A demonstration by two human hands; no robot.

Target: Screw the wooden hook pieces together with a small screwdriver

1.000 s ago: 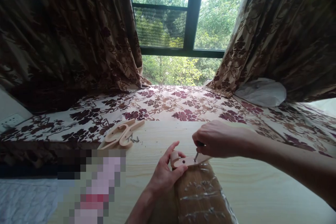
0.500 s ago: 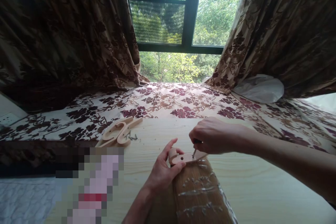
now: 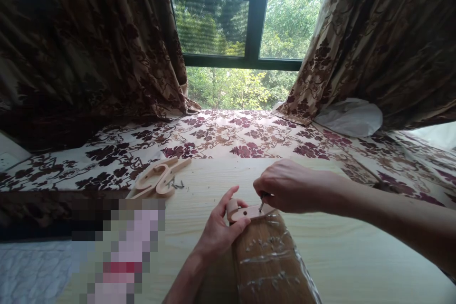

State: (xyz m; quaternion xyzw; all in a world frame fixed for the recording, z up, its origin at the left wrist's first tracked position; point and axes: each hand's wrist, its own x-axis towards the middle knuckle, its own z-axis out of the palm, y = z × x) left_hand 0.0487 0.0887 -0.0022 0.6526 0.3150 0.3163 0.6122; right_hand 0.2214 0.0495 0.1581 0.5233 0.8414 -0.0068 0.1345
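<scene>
My left hand [image 3: 223,225] grips the curled left end of a pale wooden piece [image 3: 251,212], thumb in front and fingers behind. The piece lies on the far end of a brown block wrapped in clear plastic [image 3: 270,261] and shows a dark hole. My right hand [image 3: 276,185] is closed round the dark handle of a screwdriver [image 3: 261,203], whose metal shaft slants down to a second spot on the piece, where a screw head seems to sit.
Curved wooden pieces [image 3: 156,178] lie at the table's far left, with several small screws [image 3: 175,183] beside them. Behind the pale wooden table [image 3: 349,256] stretches a flowered cloth [image 3: 228,128] with a white plastic bag [image 3: 351,118]. A blurred patch covers the lower left.
The whole view has shifted slightly. My right hand remains on the screwdriver with its tip at the same spot, and my left hand keeps its grip on the wooden piece.
</scene>
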